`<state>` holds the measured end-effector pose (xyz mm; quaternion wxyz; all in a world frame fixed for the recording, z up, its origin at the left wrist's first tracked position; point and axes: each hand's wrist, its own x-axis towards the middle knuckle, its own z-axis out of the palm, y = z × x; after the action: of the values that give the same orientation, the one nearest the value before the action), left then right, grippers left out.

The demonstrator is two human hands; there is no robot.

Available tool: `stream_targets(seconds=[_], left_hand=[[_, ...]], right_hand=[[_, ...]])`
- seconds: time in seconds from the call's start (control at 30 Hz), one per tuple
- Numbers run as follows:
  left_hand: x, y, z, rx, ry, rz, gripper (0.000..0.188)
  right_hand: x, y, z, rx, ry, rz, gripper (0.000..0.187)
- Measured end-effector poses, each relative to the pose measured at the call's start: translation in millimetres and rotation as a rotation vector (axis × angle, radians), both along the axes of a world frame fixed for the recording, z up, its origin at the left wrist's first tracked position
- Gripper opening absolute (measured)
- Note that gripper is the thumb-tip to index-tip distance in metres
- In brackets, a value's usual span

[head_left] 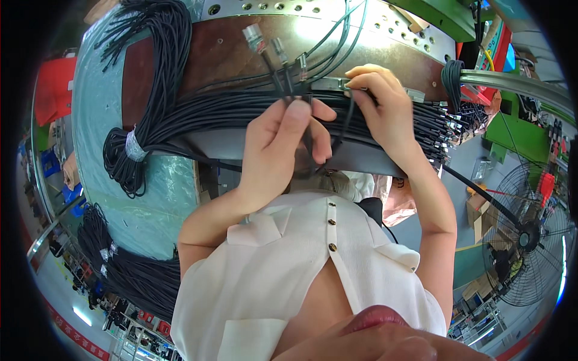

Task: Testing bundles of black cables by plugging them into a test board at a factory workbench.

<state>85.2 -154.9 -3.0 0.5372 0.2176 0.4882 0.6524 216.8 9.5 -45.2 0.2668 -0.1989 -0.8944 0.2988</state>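
My left hand [271, 141] is closed around several black cables, thumb pressed over them. Their ends stand up above the fingers, carrying clear and metallic connectors [255, 40]. To its right, my right hand [387, 112] pinches a thin black cable [350, 117] that hangs in a curve toward the left hand; its tip between the fingers is hidden. Beneath both hands lies a thick bundle of black cables [217, 115], with many connector ends [444, 129] fanned out at the right. A clear wrap [135, 146] binds the bundle's coiled left part.
The bundle rests on a brown work surface [241, 45] below a perforated metal plate [283, 8]. Another cable bundle [135, 274] sits lower left, on a table with pale green film [162, 204]. Green machine parts [436, 15] stand upper right, and a fan [528, 237] at right.
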Motion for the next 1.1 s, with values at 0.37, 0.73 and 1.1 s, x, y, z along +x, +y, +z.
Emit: stream_targets(seconds=[0.37,0.73,1.1], left_hand=[[19.6,12.1,-9.8,-0.099,-0.321,-0.163,0.039],[24.8,16.3,-10.0,-0.127,-0.286,-0.179,0.040],[20.5,11.4,2.6,-0.033,0.146,-0.120,0.043]], right_hand=[[-2.2,-4.3,-3.9,-0.097,0.009,-0.041,0.014],[1.4,0.1,-1.5,0.032,-0.047,-0.025,0.013],[17.9,16.8,-5.5,0.042,0.051,-0.032,0.019]])
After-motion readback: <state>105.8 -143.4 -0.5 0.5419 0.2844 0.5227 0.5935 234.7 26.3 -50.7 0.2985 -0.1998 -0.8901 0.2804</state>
